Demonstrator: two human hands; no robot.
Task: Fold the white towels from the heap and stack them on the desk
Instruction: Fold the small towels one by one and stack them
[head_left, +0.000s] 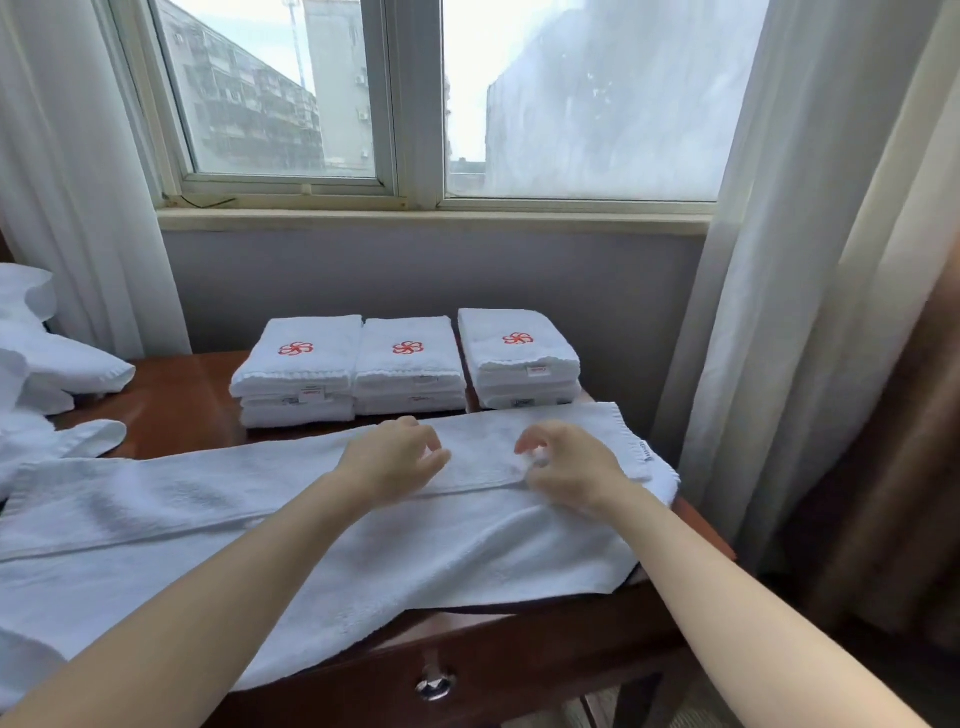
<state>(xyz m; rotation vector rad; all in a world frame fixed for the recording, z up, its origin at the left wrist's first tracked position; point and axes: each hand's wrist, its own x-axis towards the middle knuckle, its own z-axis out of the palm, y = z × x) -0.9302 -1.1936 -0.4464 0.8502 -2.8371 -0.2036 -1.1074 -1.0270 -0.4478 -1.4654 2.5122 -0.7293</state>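
Towels sit in a heap on my left. One long towel lies across the desk. My left hand rests on it, fingers loose, holding nothing. Three folded stacks sit behind. My right hand curls on the towel; I cannot tell if it pinches.

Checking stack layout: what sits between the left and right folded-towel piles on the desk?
A third folded pile, red emblem on top, against the left pile, apart from the right pile; head view.

Towel heap cut off at left edge; stack labels unreadable
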